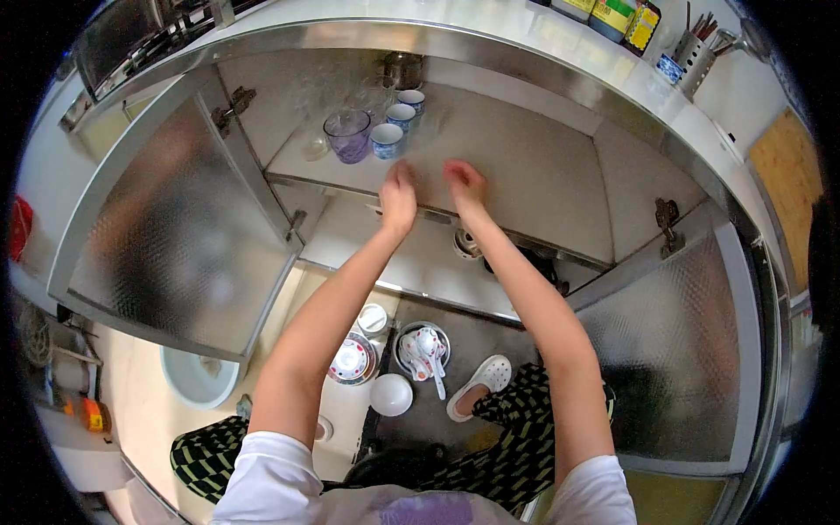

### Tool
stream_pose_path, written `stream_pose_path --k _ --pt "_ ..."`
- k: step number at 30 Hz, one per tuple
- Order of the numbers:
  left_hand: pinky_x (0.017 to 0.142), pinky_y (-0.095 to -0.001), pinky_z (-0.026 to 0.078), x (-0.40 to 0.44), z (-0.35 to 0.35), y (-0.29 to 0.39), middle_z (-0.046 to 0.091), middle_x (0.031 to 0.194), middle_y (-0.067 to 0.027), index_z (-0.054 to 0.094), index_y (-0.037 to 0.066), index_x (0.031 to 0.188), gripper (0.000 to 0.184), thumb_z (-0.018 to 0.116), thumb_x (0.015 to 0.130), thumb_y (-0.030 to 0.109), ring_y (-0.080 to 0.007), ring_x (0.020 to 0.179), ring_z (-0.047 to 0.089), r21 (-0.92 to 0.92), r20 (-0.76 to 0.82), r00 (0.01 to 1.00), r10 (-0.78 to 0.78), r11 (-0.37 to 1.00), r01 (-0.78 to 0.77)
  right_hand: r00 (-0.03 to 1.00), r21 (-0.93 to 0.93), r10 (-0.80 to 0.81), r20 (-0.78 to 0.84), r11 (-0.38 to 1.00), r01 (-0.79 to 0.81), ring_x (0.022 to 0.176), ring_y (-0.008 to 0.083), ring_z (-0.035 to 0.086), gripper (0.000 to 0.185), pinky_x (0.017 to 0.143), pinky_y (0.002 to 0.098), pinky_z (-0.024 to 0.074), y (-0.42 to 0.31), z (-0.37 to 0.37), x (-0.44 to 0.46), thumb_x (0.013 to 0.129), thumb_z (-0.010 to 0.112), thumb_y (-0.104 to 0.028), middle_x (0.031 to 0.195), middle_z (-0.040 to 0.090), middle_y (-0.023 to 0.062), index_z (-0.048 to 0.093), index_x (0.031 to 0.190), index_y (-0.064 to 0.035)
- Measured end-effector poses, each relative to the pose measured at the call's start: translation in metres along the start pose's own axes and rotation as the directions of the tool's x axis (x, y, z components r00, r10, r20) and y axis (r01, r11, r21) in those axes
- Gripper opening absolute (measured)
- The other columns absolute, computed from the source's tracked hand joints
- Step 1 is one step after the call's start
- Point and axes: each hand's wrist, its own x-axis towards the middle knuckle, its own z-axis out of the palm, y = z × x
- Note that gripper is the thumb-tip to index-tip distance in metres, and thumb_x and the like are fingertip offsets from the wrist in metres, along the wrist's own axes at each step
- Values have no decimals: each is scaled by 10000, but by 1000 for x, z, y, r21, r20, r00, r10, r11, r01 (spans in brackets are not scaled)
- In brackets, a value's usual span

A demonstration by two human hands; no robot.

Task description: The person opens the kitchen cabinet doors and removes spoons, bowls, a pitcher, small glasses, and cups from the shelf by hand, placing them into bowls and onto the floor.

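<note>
Over the front edge of the upper cabinet shelf (516, 157), my left hand (399, 197) reaches in with its fingers extended and nothing in it. It is nearest to a blue-and-white cup (387, 141), just beyond the fingertips. My right hand (466, 185) is a little to the right, its fingers loosely bent and holding nothing. A gap separates the two hands. Behind the nearest cup are another blue-and-white cup (401, 116) and a third (410, 101), in a row going back. To their left stands a purple glass (348, 137), among clear glassware that is hard to make out.
Frosted cabinet doors stand open at the left (175, 227) and right (674, 350). On the floor are a metal bowl of white spoons (422, 350), a white bowl (391, 395), stacked plates (352, 359) and a pale basin (199, 376). Bottles (612, 17) stand on the countertop.
</note>
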Motion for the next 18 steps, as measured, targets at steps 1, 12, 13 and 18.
stream_pose_path --k 1,12,13,18 --pt "780 -344 399 5 4 -4 570 941 -208 502 -34 1041 377 342 872 262 -326 898 537 4 5 1000 -6 1000 6 996 18 -79 -41 997 80 798 102 525 176 690 224 408 7 3 8 782 480 -46 866 587 11 588 921 -54" --pt "824 -413 365 47 40 -25 493 1012 -285 425 -56 1102 357 417 775 87 -415 969 451 244 0 975 222 946 -215 982 17 -170 -87 985 173 830 133 526 229 748 248 409 49 38 76 789 477 -46 915 588 48 557 1003 -28" --pt "829 -417 361 49 41 -25 486 1015 -290 406 -59 1117 394 438 744 63 -423 963 445 242 48 972 232 941 -237 980 -1 -165 -108 986 166 829 141 530 226 753 255 410 48 40 78 790 473 -48 917 590 57 557 999 -25" --pt "835 -418 356 58 50 -37 466 1041 -292 376 -66 1133 436 461 725 63 -427 964 436 294 -30 944 328 906 -306 975 -53 -184 -122 982 179 850 156 538 216 770 270 412 44 47 82 800 463 -56 927 596 80 556 991 -19"
